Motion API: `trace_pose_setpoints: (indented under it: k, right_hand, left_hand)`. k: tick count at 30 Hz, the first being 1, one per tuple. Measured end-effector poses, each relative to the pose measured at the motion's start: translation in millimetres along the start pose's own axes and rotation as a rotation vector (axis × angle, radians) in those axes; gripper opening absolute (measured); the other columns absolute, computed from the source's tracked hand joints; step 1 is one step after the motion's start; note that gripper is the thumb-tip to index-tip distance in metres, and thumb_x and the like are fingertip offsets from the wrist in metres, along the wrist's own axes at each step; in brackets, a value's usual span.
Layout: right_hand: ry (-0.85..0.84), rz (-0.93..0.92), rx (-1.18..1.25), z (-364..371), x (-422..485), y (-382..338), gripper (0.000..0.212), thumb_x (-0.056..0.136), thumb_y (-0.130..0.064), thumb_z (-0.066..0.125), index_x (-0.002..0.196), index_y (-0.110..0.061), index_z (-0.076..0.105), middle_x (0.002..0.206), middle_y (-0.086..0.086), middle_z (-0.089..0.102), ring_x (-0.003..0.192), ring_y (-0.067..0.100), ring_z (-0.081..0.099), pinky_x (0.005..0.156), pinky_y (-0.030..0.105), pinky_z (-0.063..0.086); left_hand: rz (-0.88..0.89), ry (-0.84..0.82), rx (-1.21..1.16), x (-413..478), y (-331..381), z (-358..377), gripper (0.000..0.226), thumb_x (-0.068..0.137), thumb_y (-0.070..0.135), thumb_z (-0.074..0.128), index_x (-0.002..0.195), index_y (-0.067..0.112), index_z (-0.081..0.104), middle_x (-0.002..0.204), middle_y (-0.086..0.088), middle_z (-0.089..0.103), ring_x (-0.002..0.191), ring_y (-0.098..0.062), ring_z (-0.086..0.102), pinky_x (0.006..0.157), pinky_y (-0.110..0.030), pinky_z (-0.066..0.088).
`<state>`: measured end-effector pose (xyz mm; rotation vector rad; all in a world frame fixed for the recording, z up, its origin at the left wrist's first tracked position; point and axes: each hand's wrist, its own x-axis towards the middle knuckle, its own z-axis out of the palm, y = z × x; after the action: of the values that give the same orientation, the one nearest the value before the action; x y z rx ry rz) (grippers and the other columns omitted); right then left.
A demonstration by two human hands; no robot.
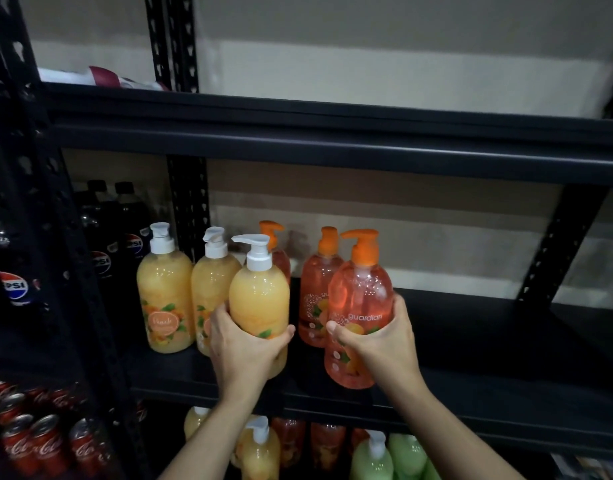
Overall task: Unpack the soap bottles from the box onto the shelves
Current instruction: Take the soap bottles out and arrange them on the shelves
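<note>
Left hand: the left hand curls fingers and thumb round the lower body of a yellow soap bottle, held upright at the front of the middle shelf.
Right hand: the right hand grips an orange soap bottle the same way, at 3 o'clock of the yellow one.
Bases: I cannot tell whether either held bottle rests on the board.
Done: two yellow bottles stand at 9 o'clock of the held yellow one. Two orange bottles stand at 11 o'clock of the held orange one. The lower shelf bottles, at 6 o'clock, look stocked.
Left: both held bottles need setting down and releasing. The box is out of view, so the remainder is unknown.
Free room: bare board at 3 o'clock.
In the way: close neighbours on both sides, and the upper shelf beam at 12 o'clock.
Around: Pepsi bottles at 9 o'clock, cola cans at 7 o'clock.
</note>
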<state>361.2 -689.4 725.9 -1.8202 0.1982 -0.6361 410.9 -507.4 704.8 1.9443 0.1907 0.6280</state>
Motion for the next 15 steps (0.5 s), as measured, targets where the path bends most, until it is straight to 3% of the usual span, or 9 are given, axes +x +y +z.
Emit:
trace_pose_setpoints:
  k: [3,15]
  right_hand:
    - [-0.006,-0.013,-0.001,-2.2,-3.5,-0.4,0.092,0.049,-0.04,0.097,0.125,-0.034,0.046,0.111,-0.012,0.064,0.101,0.003,0.065,0.087,0.027,0.055]
    - [0.038,0.006,0.011,-11.6,-3.2,7.9,0.09,0.048,-0.042,0.096,0.123,-0.032,0.047,0.109,-0.011,0.065,0.1,0.004,0.065,0.091,0.035,0.056]
  left_hand:
    - [-0.005,-0.009,0.004,-2.4,0.1,3.8,0.109,0.047,0.043,0.094,0.134,0.01,0.038,0.13,-0.007,0.046,0.122,-0.028,0.044,0.092,-0.043,0.044]
    - [-0.02,0.011,0.051,-1.2,-8.6,15.4,0.112,0.041,0.055,0.092,0.129,0.01,0.04,0.126,-0.009,0.049,0.117,-0.031,0.05,0.09,-0.047,0.048]
